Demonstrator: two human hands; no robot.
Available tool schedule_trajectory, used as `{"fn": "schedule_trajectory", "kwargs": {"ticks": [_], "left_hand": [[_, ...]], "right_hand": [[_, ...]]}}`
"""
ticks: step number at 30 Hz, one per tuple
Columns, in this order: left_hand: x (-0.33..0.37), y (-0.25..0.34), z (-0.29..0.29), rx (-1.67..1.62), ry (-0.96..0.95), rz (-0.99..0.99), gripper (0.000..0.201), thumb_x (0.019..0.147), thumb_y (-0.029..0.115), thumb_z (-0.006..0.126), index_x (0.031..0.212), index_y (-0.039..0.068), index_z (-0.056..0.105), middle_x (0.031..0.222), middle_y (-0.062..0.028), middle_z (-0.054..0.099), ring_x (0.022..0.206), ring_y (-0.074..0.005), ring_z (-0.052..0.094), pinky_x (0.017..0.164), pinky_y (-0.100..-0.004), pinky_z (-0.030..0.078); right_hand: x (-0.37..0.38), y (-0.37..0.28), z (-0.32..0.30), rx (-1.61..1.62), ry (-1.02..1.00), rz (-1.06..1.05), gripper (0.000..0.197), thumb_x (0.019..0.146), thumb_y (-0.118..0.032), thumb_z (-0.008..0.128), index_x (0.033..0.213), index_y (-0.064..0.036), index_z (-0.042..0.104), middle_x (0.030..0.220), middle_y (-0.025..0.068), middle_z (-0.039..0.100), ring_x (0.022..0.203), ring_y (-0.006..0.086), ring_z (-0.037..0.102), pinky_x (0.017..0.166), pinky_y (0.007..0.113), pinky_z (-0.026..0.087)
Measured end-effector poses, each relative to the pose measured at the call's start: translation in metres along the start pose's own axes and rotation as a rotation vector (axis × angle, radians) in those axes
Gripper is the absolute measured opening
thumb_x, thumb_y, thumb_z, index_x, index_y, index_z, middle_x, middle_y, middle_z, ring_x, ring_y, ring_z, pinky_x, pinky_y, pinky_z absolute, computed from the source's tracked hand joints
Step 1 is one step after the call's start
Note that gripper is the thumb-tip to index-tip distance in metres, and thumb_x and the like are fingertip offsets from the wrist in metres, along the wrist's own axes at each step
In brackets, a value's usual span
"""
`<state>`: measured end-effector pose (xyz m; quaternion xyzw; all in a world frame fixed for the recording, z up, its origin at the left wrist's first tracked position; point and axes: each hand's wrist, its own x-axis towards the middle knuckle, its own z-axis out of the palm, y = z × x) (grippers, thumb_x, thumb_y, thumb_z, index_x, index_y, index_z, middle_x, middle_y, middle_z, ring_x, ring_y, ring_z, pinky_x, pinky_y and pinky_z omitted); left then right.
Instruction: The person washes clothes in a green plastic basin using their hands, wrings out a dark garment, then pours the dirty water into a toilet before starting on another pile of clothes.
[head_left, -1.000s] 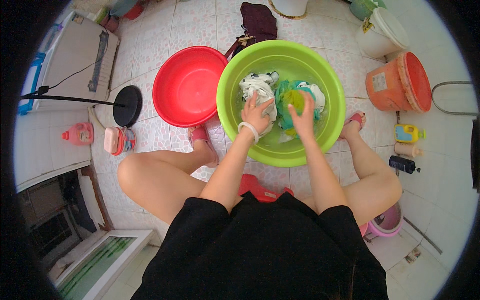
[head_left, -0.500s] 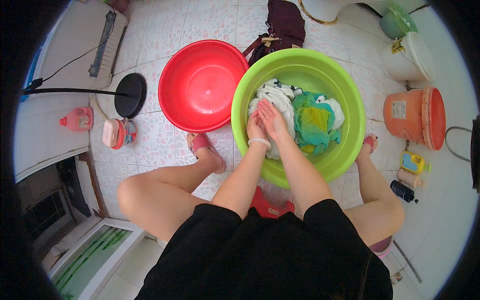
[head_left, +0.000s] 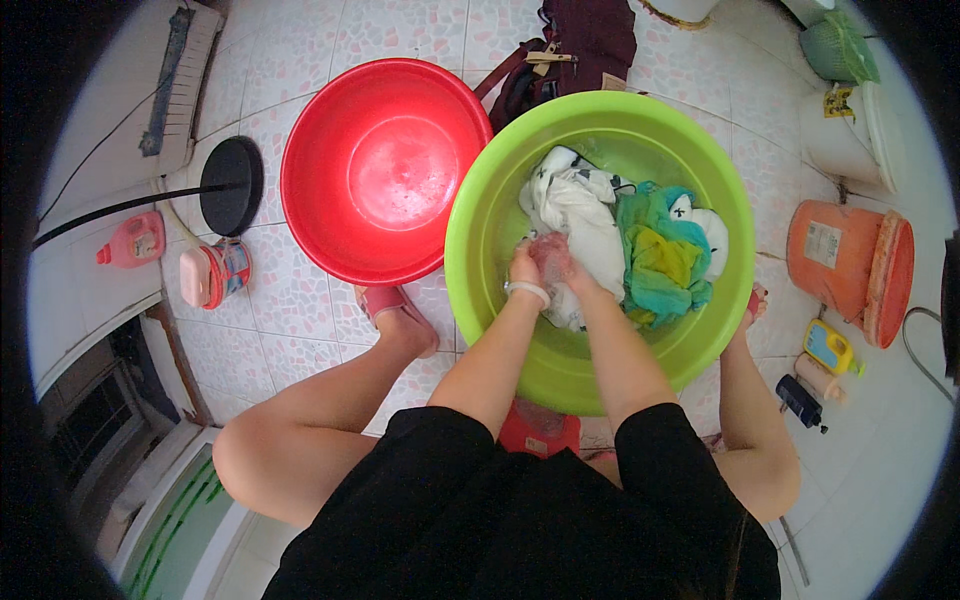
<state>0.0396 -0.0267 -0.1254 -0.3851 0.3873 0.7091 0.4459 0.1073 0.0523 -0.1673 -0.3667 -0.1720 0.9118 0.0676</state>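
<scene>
Both my hands are inside a big green basin (head_left: pixel 462 215) on the floor between my legs. My left hand (head_left: pixel 524 265), with a white band at its wrist, is low at the left edge of a white garment (head_left: pixel 592 232) with dark marks. Close against it, my right hand (head_left: pixel 578 272) reaches in over the same garment. A pinkish, watery blur between the two hides their fingers, so I cannot tell what they grip. A teal-and-yellow cloth (head_left: pixel 664 262) lies bunched to the right. Shallow water shows around the laundry.
A red basin (head_left: pixel 330 165) stands at the left, touching the green one. Behind are a dark maroon bag (head_left: pixel 590 50) and, far right, a white bucket (head_left: pixel 850 140). An orange bucket (head_left: pixel 835 255) and several bottles line the right wall. At left stand a round black base (head_left: pixel 230 185) and a pink bottle (head_left: pixel 135 240).
My hands, pressed together with fingers stretched out before, have dropped lower toward the near side of the white garment and are blurred. The view has shifted slightly; the laundry lies much the same.
</scene>
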Motion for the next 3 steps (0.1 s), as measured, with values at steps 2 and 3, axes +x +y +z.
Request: {"fn": "schedule_trajectory", "kwargs": {"ticks": [2, 3], "left_hand": [[0.007, -0.006, 0.001, -0.012, -0.009, -0.007, 0.026, 0.085, 0.023, 0.041, 0.096, 0.004, 0.055, 0.093, -0.0089, 0.060, 0.084, -0.0214, 0.055, 0.075, -0.0319, 0.045], [0.012, -0.012, -0.001, -0.023, -0.027, -0.016, 0.026, 0.084, 0.022, 0.042, 0.095, 0.003, 0.055, 0.092, -0.0095, 0.060, 0.082, -0.0219, 0.056, 0.072, -0.0323, 0.046]], "right_hand": [[0.001, -0.001, -0.016, -0.047, 0.330, -0.226, 0.039, 0.087, -0.030, 0.046, 0.117, -0.0059, 0.045, 0.113, 0.0076, 0.050, 0.102, 0.0206, 0.047, 0.089, 0.029, 0.036], [0.001, 0.001, -0.018, -0.045, 0.333, -0.223, 0.039, 0.087, -0.030, 0.046, 0.117, -0.0059, 0.045, 0.113, 0.0076, 0.050, 0.102, 0.0206, 0.047, 0.089, 0.029, 0.036]]}}
